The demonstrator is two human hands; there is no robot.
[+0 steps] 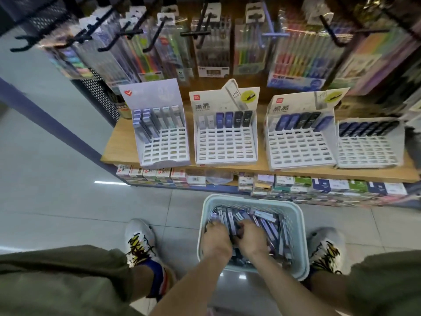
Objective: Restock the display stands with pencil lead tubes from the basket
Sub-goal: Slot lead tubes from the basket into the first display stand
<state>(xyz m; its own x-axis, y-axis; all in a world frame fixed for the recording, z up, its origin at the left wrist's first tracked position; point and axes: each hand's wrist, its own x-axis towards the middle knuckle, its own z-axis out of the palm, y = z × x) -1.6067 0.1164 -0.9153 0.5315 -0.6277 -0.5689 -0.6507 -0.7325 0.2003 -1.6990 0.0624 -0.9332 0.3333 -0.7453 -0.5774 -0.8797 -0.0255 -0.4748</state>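
Down at the near edge of the head view, both hands are sunk in a pale basket (pixel 293 221) that sits on the tiled floor (pixel 68 201) between two sneakers. The basket is heaped with pencil lead tubes (pixel 264 218), lying jumbled at all angles. The left hand (pixel 216 241) has its fingers curled into the pile on the left side, touching the tubes, but whether it actually grips one I cannot tell. The right hand (pixel 250 238), just beside it, has fingers bent round some tubes near the middle of the heap and appears to hold them.

Farther off, a wooden shelf (pixel 118 142) carries four white display stands in a row. The far-left stand (pixel 163 144) holds pale tubes in its back slots, with two columns reaching nearer on its left. The second stand (pixel 225 147) has one back row of white, blue and black tubes. The third stand (pixel 300 149) and the far-right stand (pixel 366 151) likewise hold one back row of dark tubes each. Above hang packs of pens (pixel 211 49) on black hooks.
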